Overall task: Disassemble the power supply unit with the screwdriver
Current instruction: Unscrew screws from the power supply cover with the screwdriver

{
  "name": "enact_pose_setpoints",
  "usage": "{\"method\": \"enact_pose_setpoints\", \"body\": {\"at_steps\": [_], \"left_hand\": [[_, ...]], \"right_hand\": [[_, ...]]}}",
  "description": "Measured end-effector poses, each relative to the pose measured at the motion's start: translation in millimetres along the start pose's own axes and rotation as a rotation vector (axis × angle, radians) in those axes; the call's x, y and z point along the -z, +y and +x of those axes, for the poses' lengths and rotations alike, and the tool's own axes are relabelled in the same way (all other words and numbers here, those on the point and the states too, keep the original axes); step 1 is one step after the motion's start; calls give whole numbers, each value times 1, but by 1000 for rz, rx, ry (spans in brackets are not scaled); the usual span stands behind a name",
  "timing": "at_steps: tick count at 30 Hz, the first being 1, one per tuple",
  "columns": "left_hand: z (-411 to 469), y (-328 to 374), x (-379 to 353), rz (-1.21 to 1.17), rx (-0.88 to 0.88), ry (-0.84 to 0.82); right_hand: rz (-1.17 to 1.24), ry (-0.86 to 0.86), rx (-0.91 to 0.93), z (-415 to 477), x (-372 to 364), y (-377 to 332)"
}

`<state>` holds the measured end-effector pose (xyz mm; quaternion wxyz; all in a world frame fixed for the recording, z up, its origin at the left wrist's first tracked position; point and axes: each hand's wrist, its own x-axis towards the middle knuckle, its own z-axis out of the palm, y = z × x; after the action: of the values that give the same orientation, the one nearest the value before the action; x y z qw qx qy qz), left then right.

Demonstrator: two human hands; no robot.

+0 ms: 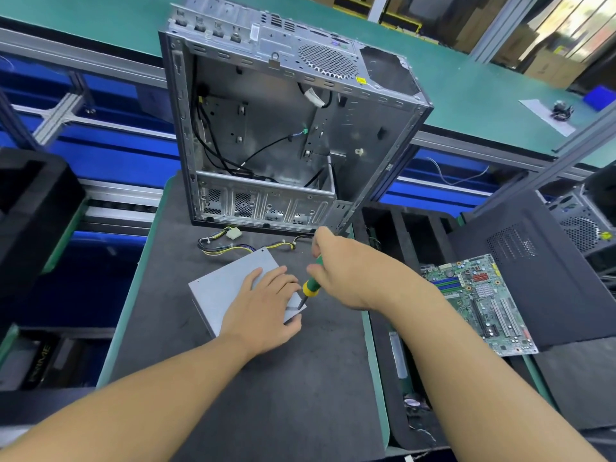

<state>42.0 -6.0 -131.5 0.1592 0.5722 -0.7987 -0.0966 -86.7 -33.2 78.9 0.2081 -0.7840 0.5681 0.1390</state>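
Note:
The grey metal power supply unit [223,285] lies flat on the dark mat, its yellow and black cable bundle [233,245] trailing toward the case. My left hand [263,308] rests flat on the unit's top, fingers spread and straight, covering its near right part. My right hand [343,271] grips the green and yellow screwdriver [311,285], which stands nearly upright. Its tip meets the unit's top near the right corner, just beside my left fingertips.
An empty silver computer case [283,128] stands open behind the unit. A green motherboard [480,301] lies to the right on a black foam tray, beside a black side panel [540,268]. Black foam blocks sit at the left. A green workbench [466,81] runs behind.

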Motion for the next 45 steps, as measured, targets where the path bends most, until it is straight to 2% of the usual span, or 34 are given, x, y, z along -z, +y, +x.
{"method": "enact_pose_setpoints", "body": {"at_steps": [4, 9, 12, 16, 18, 23, 25, 32, 38, 45], "left_hand": [[0, 0, 0, 33, -3, -12], [1, 0, 0, 19, -3, -32], [0, -1, -1, 21, 5, -26], [1, -1, -1, 25, 4, -20], [1, -1, -1, 32, 7, -31], [1, 0, -1, 34, 19, -52], [0, 0, -1, 32, 21, -41], [1, 0, -2, 29, 3, -5], [0, 0, -1, 27, 4, -1], [1, 1, -1, 49, -7, 45]], "right_hand": [[61, -116, 11, -2, 2, -5], [-31, 37, -134, -2, -1, -8], [-100, 87, -78, -2, -6, -5], [13, -89, -30, 0, 3, -1], [33, -119, -46, 1, 4, 0], [8, 76, -89, 2, -6, -3], [-17, 102, -73, 3, -6, -4], [63, -93, -16, 2, 6, -7], [-18, 96, -84, 3, -5, -8], [41, -53, -37, 3, 1, -7]]}}
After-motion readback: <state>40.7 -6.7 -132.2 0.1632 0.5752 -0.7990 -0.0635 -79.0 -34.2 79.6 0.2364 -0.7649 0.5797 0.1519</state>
